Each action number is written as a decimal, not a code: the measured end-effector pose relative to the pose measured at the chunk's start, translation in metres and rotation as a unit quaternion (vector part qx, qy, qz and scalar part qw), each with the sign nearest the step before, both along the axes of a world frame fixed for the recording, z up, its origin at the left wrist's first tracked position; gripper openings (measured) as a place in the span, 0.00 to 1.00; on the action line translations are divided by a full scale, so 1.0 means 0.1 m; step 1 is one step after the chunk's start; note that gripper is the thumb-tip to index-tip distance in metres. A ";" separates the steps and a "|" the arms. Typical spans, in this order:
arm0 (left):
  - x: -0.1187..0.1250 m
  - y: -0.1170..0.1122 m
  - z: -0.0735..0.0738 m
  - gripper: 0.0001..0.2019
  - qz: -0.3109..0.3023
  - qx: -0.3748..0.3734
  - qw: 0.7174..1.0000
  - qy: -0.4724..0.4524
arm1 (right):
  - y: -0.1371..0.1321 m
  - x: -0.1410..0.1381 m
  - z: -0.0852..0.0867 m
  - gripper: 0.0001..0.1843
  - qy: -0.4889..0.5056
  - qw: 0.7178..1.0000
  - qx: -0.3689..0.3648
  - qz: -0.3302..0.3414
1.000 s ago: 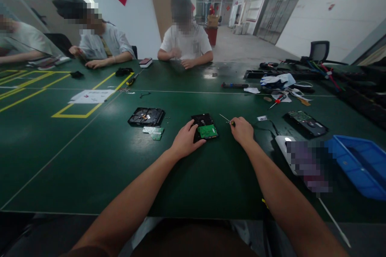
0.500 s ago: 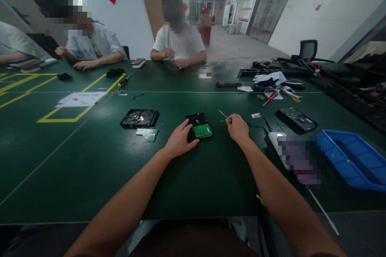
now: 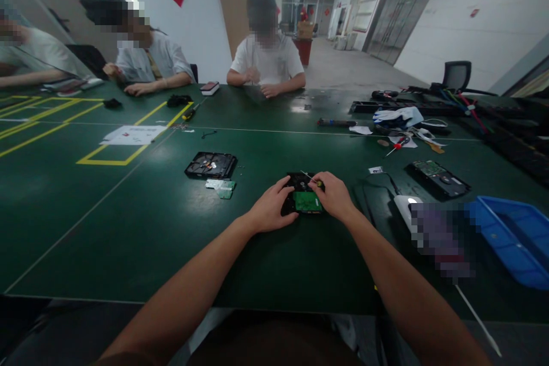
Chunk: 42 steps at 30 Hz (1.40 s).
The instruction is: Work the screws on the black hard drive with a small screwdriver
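Observation:
A black hard drive [image 3: 300, 194] with a green circuit board facing up lies on the green table [image 3: 128, 229] in front of me. My left hand [image 3: 271, 207] rests on the drive's left edge, fingers curled round it. My right hand [image 3: 333, 197] is closed on a small screwdriver [image 3: 309, 178], its thin shaft pointing up and left over the drive's far end. The right hand lies against the drive's right side.
An opened drive [image 3: 211, 165] and a loose green board [image 3: 221, 186] lie to the left. Another drive [image 3: 437, 176], tools and cloths sit at the right, with a blue tray [image 3: 512, 237] near the right edge. Two people sit across the table.
My right hand with the screwdriver has moved left from beside the drive to over it. My left hand has stayed on the drive's left edge.

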State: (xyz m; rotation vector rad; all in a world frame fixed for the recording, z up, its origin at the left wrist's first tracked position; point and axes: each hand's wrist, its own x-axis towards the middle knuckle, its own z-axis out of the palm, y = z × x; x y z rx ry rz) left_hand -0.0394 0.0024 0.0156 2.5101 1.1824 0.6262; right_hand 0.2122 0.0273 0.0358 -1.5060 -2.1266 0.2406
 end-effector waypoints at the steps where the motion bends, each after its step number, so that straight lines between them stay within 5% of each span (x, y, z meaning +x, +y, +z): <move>1: 0.00 -0.02 0.02 0.37 -0.009 0.001 1.000 0.001 | -0.01 -0.02 0.00 0.04 0.004 1.000 -0.002 0.014; 5: 0.06 -0.11 0.08 0.41 0.027 0.040 0.999 0.013 | -0.03 -0.03 0.00 0.05 0.022 0.999 -0.010 0.045; 11: 0.36 -0.31 0.12 0.14 -0.020 0.112 0.991 0.068 | 0.00 0.00 -0.01 0.06 0.018 0.998 -0.017 0.062; 22: 0.59 -0.52 0.05 0.22 0.018 0.138 0.986 0.094 | 0.11 -0.17 0.24 0.04 -0.036 0.987 -0.055 0.148; 34: 0.61 -0.56 0.09 0.24 0.020 0.128 0.985 0.110 | 0.22 -0.26 0.14 0.04 -0.086 0.980 -0.054 0.173; 42: 0.63 -0.62 0.14 0.25 0.022 0.134 0.984 0.114 | 0.26 -0.32 0.29 0.02 -0.133 0.971 -0.077 0.186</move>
